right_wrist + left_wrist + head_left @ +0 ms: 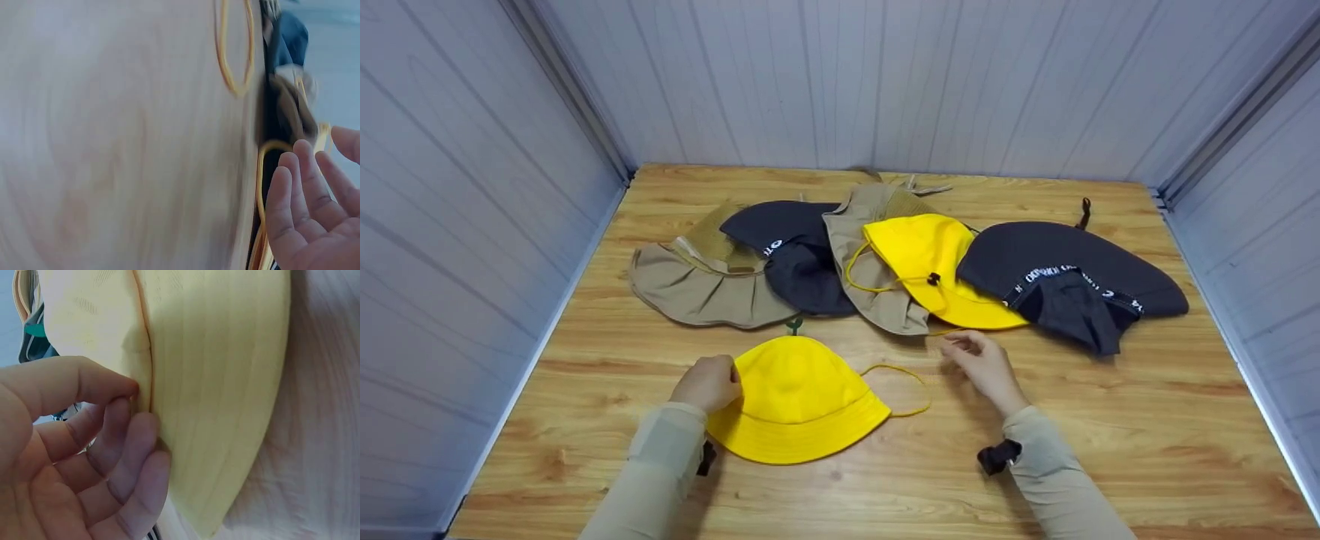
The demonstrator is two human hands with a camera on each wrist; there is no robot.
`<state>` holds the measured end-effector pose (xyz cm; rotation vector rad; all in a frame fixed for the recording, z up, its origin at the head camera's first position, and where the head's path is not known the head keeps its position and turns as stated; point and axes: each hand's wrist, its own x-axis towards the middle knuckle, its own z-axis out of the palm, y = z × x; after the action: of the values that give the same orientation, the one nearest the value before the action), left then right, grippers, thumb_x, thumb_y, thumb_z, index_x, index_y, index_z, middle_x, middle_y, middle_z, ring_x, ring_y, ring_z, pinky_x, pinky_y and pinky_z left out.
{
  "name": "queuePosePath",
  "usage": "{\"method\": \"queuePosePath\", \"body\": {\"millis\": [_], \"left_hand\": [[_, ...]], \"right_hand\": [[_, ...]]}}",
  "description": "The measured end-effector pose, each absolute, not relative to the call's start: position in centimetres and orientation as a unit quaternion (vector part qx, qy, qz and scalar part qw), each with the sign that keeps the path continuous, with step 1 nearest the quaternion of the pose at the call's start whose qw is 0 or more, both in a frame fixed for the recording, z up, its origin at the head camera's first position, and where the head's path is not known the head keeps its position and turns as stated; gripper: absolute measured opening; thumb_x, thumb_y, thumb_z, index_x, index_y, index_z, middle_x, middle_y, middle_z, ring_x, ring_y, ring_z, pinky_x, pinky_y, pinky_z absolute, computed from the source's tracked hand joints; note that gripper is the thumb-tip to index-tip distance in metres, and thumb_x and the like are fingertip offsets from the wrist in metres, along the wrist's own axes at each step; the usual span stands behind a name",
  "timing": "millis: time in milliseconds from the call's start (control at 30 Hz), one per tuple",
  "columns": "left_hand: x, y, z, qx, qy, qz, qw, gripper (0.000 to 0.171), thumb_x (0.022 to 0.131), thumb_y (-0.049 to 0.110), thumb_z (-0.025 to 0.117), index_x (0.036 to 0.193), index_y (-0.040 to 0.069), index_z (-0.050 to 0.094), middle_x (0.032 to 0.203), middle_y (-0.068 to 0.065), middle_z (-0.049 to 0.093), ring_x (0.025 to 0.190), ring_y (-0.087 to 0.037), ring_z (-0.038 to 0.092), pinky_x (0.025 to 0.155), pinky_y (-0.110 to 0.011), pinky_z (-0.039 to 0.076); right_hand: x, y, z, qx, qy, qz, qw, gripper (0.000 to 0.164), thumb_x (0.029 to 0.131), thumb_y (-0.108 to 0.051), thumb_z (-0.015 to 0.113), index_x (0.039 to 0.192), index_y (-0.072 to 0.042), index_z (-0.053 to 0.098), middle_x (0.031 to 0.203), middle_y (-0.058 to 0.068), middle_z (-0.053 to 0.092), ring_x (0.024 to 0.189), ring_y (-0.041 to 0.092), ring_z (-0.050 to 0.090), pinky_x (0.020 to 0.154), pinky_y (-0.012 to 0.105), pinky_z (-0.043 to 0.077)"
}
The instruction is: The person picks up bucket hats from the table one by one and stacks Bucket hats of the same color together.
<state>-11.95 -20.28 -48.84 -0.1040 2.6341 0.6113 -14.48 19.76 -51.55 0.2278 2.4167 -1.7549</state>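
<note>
Left hand [706,384] pinches the sprout-topped yellow bucket hat [799,401] at nine o'clock; right hand [984,369], fingers loosely extended, at its three o'clock.

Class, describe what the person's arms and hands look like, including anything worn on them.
Both arms have long, creased, pale beige sleeves reaching the wrists. The left hand and right hand wear no gloves. A small black device sits at each wrist, the left one partly hidden.

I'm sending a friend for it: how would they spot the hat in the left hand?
On the wooden table, in front of the row of hats, the left hand holds a yellow hat. Unlike the other yellow hat, it shows a green sprout on top.
</note>
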Motion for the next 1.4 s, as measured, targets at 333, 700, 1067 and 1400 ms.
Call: {"method": "queuePosePath", "body": {"millis": [333, 700, 1067, 1400], "left_hand": [[-11.7, -19.3, -48.4, -0.047, 0.936, 0.280, 0.207, 0.003, 0.088, 0.009, 0.059, 0.089, 0.006, 0.060, 0.075, -0.006, 0.057, 0.064, -0.017, 0.050, 0.057, -0.026, 0.038], [-12.2, -16.7, -48.1, -0.056, 0.891, 0.399, 0.208, 0.019, 0.090, 0.022, 0.068, 0.102, 0.007, 0.063, 0.089, -0.008, 0.059, 0.069, -0.018, 0.056, 0.060, -0.025, 0.045], [-11.9, -14.3, -47.6, -0.061, 0.811, 0.524, 0.252, 0.031, 0.092, 0.027, 0.070, 0.113, 0.006, 0.064, 0.100, -0.009, 0.060, 0.078, -0.018, 0.064, 0.071, -0.029, 0.058], [-11.6, -13.4, -47.7, -0.045, 0.786, 0.543, 0.292, 0.034, 0.093, 0.032, 0.069, 0.114, 0.007, 0.062, 0.104, -0.009, 0.059, 0.084, -0.020, 0.066, 0.075, -0.033, 0.059]], "right_hand": [[-15.3, 23.9, -51.7, 0.202, 0.672, -0.713, 0.020, 0.043, 0.098, -0.008, 0.059, 0.134, 0.011, 0.046, 0.082, -0.012, 0.069, 0.071, 0.004, 0.068, 0.071, 0.020, 0.057], [-15.1, 27.7, -51.6, 0.287, 0.457, -0.842, 0.007, 0.047, 0.100, -0.003, 0.050, 0.144, 0.001, 0.033, 0.084, -0.003, 0.072, 0.087, 0.011, 0.069, 0.099, 0.025, 0.051], [-16.5, 30.7, -52.3, 0.369, 0.154, -0.915, 0.049, 0.026, 0.095, 0.003, 0.060, 0.118, -0.008, 0.056, 0.129, 0.005, 0.052, 0.147, 0.010, 0.029, 0.114, 0.025, 0.035], [-18.2, 31.7, -51.7, 0.393, 0.069, -0.915, 0.056, 0.042, 0.095, 0.000, 0.061, 0.132, -0.017, 0.050, 0.134, 0.000, 0.053, 0.144, 0.009, 0.032, 0.118, 0.028, 0.030]]}}
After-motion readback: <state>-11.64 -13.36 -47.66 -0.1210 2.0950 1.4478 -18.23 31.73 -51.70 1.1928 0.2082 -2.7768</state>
